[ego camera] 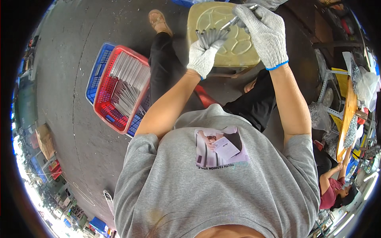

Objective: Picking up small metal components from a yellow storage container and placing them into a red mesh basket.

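My left hand (202,58), in a white knitted glove, grips a bundle of thin metal tubes (208,38) whose ends fan out past the fingers. In my right hand (265,35), also gloved, a single shiny metal rod (229,23) slants between thumb and fingers. Its lower end points at the bundle; I cannot tell whether it touches. Both hands are over a yellowish plastic stool (238,58) with a moulded ball pattern. To the left of my leg, a red plastic basket (99,108) holds many similar metal tubes (131,70), some stacked neatly, others lying loose.
A blue crate (95,71) lies under the red basket. On the right, a wooden-topped workbench (346,119) has plastic bags around it. Beyond, another person (330,190) sits at work. A cardboard box (45,141) stands on the grey floor at far left.
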Demonstrator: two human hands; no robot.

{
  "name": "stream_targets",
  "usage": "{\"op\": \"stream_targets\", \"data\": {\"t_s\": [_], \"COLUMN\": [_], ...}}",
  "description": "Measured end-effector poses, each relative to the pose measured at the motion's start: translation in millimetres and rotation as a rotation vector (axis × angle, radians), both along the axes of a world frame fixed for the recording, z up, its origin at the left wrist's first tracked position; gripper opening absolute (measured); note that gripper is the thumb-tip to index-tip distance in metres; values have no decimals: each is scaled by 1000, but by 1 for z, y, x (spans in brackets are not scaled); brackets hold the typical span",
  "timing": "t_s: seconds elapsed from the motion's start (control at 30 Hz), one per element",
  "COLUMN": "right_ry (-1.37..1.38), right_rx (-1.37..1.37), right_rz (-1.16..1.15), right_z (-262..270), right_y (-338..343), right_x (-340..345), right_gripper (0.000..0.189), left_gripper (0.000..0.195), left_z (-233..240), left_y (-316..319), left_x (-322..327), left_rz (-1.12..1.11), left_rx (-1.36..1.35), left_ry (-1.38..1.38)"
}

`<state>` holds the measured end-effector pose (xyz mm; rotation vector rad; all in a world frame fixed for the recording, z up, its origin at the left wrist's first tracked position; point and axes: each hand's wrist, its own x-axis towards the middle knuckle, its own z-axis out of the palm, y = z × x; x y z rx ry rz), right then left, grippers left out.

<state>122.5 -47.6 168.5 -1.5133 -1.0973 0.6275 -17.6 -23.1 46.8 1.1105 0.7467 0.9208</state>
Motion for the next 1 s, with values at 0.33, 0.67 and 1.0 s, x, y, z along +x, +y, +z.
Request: {"op": "stream_targets", "data": {"t_s": [0.33, 0.67, 1.0], "right_ry": [-318, -514, -797], "right_rx": [-14, -37, 214], "right_rz": [87, 165, 169], "right_z": [16, 25, 23], "right_y": [-4, -3, -14], "right_x": [-3, -4, -3], "right_gripper": [16, 24, 22], "left_gripper": [26, 26, 27], "left_z": [-4, -17, -26], "left_y": [-1, 2, 4], "left_x": [0, -1, 0], "left_rz": [27, 14, 3], "left_rx": [-71, 6, 31], "left_ry": [36, 44, 42]}}
